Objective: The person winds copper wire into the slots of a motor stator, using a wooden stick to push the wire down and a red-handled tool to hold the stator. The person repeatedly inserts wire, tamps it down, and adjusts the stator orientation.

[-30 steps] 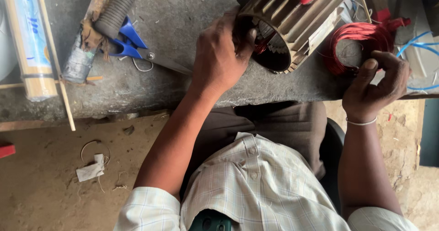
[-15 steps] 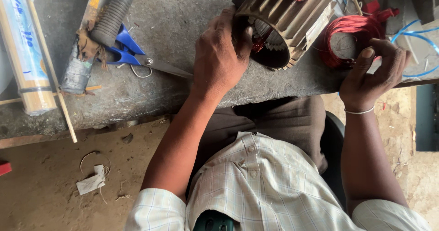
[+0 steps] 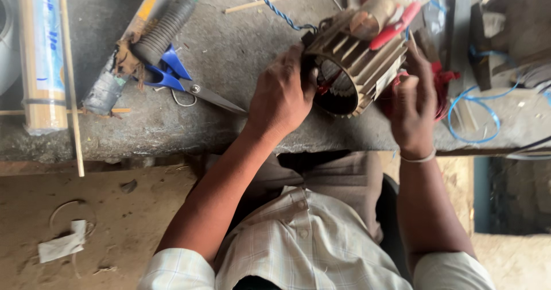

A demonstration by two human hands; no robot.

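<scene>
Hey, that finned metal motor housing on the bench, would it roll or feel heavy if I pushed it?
The motor housing looks like thick ribbed metal, so it is probably heavy and rigid. It lies on its side, so it might roll, though the fins should catch on the rough bench. The left hand grips its rim, likely steadying it.

Scissors (image 3: 172, 75) blue-handled; motor housing (image 3: 359, 66) tan, ribbed; wire coil (image 3: 443, 86) red; shirt (image 3: 310, 250) pale checked; workbench (image 3: 229, 43) grey.

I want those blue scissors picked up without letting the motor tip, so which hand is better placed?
Probably the left hand: it is nearer the scissors. The right hand is beyond the motor.
</scene>
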